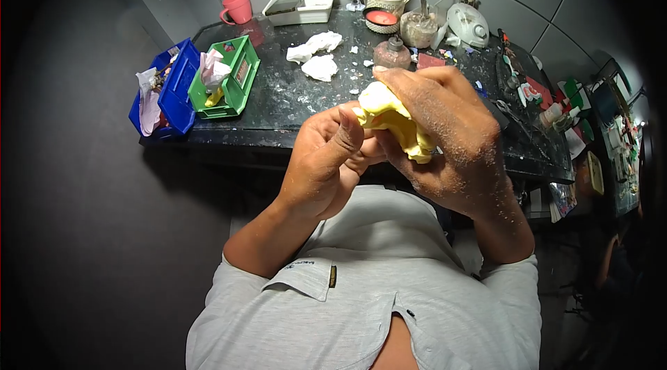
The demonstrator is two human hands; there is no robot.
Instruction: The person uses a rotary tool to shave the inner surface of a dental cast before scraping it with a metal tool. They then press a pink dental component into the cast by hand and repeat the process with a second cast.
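Observation:
A yellow plaster dental cast [399,124] is held up in front of my chest, above the near edge of the bench. My right hand [456,128] is closed around its right and far sides, with pale dust over the back of the hand. My left hand [325,150] grips its left edge, thumb raised at the side and fingertips underneath. The cast looks curved and hollowed on the side facing me. My fingers and palms hide part of it.
On the dark bench [278,102] lie crumpled white tissue [319,68], a round brown jar [392,54] and scattered scraps. A green bin [240,81] and a blue bin [179,99] stand left. Behind are a pink mug [240,6] and a white tray [316,5]. Tools [511,71] clutter the right.

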